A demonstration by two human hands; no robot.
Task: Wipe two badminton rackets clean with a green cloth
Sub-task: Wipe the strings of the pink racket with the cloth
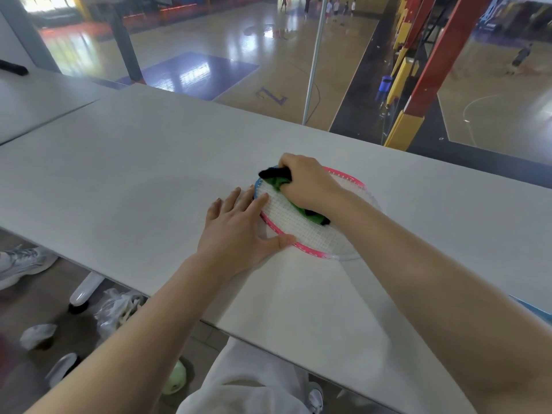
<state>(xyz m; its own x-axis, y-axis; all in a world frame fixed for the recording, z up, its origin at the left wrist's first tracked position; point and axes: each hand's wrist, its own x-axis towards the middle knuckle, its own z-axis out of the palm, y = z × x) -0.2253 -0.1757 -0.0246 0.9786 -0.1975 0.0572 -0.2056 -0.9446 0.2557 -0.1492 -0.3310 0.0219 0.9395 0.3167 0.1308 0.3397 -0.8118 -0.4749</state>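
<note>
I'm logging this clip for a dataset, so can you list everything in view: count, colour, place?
racket: one visible, pink frame with a blue tip, white strings, flat on the table
cloth: one, green with black, on the racket strings
table: one, pale grey, running along a glass barrier
second table: one, grey, far left
plastic bag: one, clear, on the floor under the table
shoe: one, white and grey, left edge
sports court: wooden floor below, distant players
left hand: flat, pressing the racket's rim
right hand: grips the cloth
</note>
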